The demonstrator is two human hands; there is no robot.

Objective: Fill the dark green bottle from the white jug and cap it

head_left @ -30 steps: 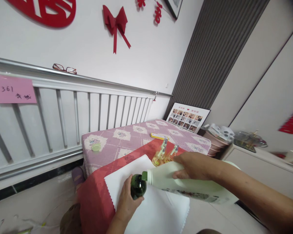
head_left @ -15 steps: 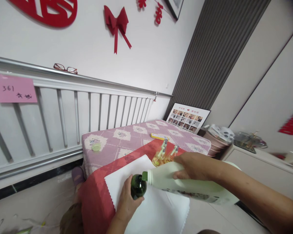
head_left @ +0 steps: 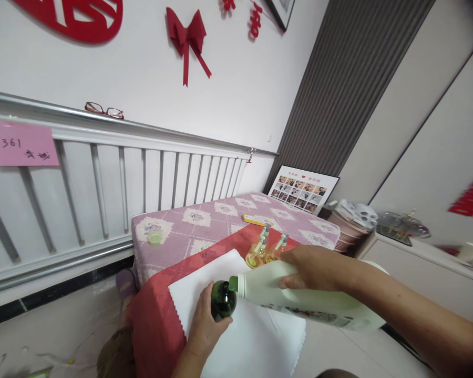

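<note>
One bottle (head_left: 225,305) is gripped in my left hand (head_left: 205,319) while my right hand (head_left: 313,268) holds the jug (head_left: 307,304) tipped, apparently to bring its spout (head_left: 234,284) to the bottle.

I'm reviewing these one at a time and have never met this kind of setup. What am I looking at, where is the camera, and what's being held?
There is no machine: these are a person's bare hands, and every picture comes from one head-worn camera looking forward and down. The left hand holds a dark green, round, glossy bottle. The right hand grips a large pale green jug, tipped with its mouth towards that bottle; any liquid flowing is too small to make out. Below them lies a white scallop-edged cloth over a red cloth, on a purple patterned table cover. Further back are clear, yellowish bottles with pale green tops and a flat yellow-and-white item.
</note>
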